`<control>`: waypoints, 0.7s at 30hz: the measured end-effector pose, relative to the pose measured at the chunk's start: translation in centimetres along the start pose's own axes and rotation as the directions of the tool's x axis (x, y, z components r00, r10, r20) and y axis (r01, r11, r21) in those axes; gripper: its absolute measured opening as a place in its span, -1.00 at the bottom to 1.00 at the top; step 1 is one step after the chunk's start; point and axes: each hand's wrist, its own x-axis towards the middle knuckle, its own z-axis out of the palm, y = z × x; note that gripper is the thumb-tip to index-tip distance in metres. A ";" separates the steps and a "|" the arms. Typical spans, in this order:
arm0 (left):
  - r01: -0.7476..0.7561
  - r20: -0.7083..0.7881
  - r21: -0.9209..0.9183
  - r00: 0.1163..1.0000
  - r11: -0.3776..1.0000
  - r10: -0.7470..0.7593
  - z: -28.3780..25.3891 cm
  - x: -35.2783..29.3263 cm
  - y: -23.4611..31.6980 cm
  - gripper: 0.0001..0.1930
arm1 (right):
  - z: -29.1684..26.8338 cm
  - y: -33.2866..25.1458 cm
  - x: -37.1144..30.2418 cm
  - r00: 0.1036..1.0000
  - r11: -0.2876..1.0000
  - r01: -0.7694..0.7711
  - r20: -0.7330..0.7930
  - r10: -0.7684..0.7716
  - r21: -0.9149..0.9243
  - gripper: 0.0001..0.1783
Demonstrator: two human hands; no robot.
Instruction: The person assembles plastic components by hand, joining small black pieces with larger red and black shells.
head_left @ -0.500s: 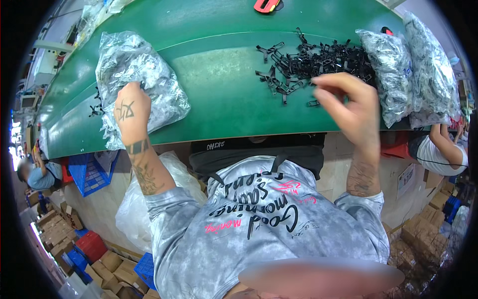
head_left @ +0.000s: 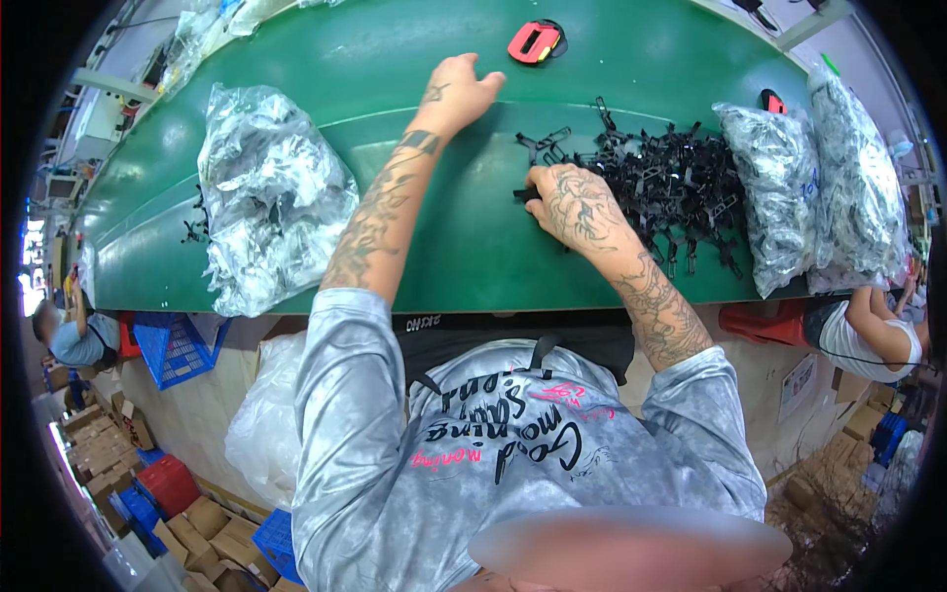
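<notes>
My left hand (head_left: 462, 91) hovers over the far part of the green table, thumb and fingers apart with nothing visible between them. Just beyond it lies a small red and black oval tool (head_left: 536, 42). At the left edge of a heap of small black plastic parts (head_left: 676, 178), my right hand (head_left: 577, 202) has its fingers closed around a black plastic part (head_left: 523, 195). That part's end sticks out past the fingertips, and the rest is hidden by the hand. Another branched black part (head_left: 545, 145) lies just beyond my right hand.
A clear plastic bag (head_left: 271, 197) filled with parts rests on the left of the green table (head_left: 444, 252). Two more full bags (head_left: 769, 192) (head_left: 856, 178) stand at the right. A second red tool (head_left: 772, 101) sits behind them. Other people work at both sides.
My left hand has left the plastic bag and moved right and away from me, opening. The right hand has come left and down onto the heap, closing on a black plastic part.
</notes>
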 end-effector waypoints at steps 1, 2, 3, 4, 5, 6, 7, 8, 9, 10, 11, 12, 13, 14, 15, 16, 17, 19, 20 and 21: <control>-0.009 -0.003 -0.005 1.000 1.000 0.009 0.7 0.6 1.2 -0.29 | 0.0 0.3 -0.1 1.000 1.000 -0.005 -0.006 0.005 -0.007 -0.58; -0.021 0.001 -0.005 1.000 1.000 0.021 1.5 1.1 2.4 -0.21 | 0.3 0.8 -0.2 0.999 0.999 0.002 -0.036 -0.001 0.040 -0.59; -0.032 0.005 0.000 0.999 0.999 0.032 2.1 1.6 3.4 -0.14 | 0.4 1.2 -0.3 0.998 0.996 0.014 -0.068 -0.008 0.090 -0.59; -0.036 0.007 0.001 0.999 0.999 0.036 2.5 2.2 4.5 -0.14 | -0.7 0.8 -0.1 0.997 0.996 0.011 -0.071 -0.005 0.091 -0.59; 0.057 0.023 0.044 0.998 0.997 -0.058 2.9 2.8 5.5 -0.10 | -2.2 0.4 0.1 0.998 0.973 -0.061 -0.007 0.064 0.224 -0.61; 0.149 0.034 0.084 0.988 0.985 -0.152 3.2 3.3 6.1 -0.07 | -3.7 -0.2 0.1 0.990 0.929 -0.138 0.066 0.122 0.345 -0.63; 0.179 -0.020 0.095 0.984 0.979 -0.178 4.0 4.1 5.7 -0.12 | -4.3 -0.5 -0.1 0.983 0.882 -0.179 0.037 0.181 0.436 -0.64; 0.178 -0.022 0.092 0.984 0.980 -0.177 4.2 4.8 5.3 -0.12 | -4.4 -0.5 0.1 0.983 0.884 -0.178 0.036 0.181 0.432 -0.64; 0.186 -0.006 0.105 0.982 0.977 -0.186 4.4 5.3 5.3 -0.10 | -4.5 -0.1 0.1 0.972 0.824 -0.202 0.007 0.233 0.530 -0.67; 0.196 0.008 0.120 0.980 0.973 -0.198 4.5 5.7 5.3 -0.08 | -4.4 0.1 0.0 0.958 0.754 -0.214 -0.016 0.285 0.621 -0.70; 0.182 -0.046 0.115 0.983 0.977 -0.178 4.8 5.8 5.2 -0.20 | -3.7 0.7 0.0 0.956 0.761 -0.174 -0.078 0.282 0.625 -0.76; 0.182 -0.044 0.114 0.983 0.977 -0.178 5.0 5.8 4.6 -0.20 | -3.7 0.9 -0.1 0.956 0.760 -0.176 -0.076 0.284 0.625 -0.76; 0.135 -0.103 0.037 0.986 0.990 -0.131 4.9 5.7 3.6 -0.22 | -3.6 1.0 -0.1 0.954 0.739 -0.212 -0.029 0.298 0.639 -0.75; 0.085 -0.167 -0.036 0.982 0.996 -0.090 4.7 5.5 2.6 -0.23 | -3.5 1.0 -0.2 0.951 0.718 -0.246 0.021 0.307 0.651 -0.73; 0.057 -0.150 -0.287 0.983 0.956 -0.104 3.8 4.6 3.0 -0.32 | -3.5 1.2 -0.7 0.948 0.714 -0.256 0.027 0.316 0.651 -0.73; 0.061 -0.148 -0.288 0.983 0.956 -0.108 3.1 3.4 2.4 -0.32 | -3.7 1.2 -1.1 0.942 0.699 -0.214 -0.044 0.332 0.683 -0.68; 0.027 -0.129 -0.581 0.984 0.813 -0.125 2.3 2.2 1.7 -0.42 | -3.7 1.2 -1.4 0.931 0.682 -0.168 -0.112 0.347 0.711 -0.61; -0.002 -0.068 -0.886 0.990 0.464 -0.125 0.1 -2.1 1.4 -0.48 | -3.7 1.9 -2.3 0.928 0.550 -0.117 -0.106 0.357 0.827 -0.55; 0.010 -0.028 -0.943 0.994 0.332 -0.109 -1.2 -5.1 1.7 -0.45 | -3.6 2.3 -2.8 0.921 0.402 -0.064 -0.101 0.375 0.914 -0.48; 0.078 0.032 -0.936 0.990 0.343 -0.137 -2.1 -8.1 1.8 -0.43 | -4.1 2.2 -3.3 0.927 0.287 -0.067 -0.047 0.372 0.956 -0.49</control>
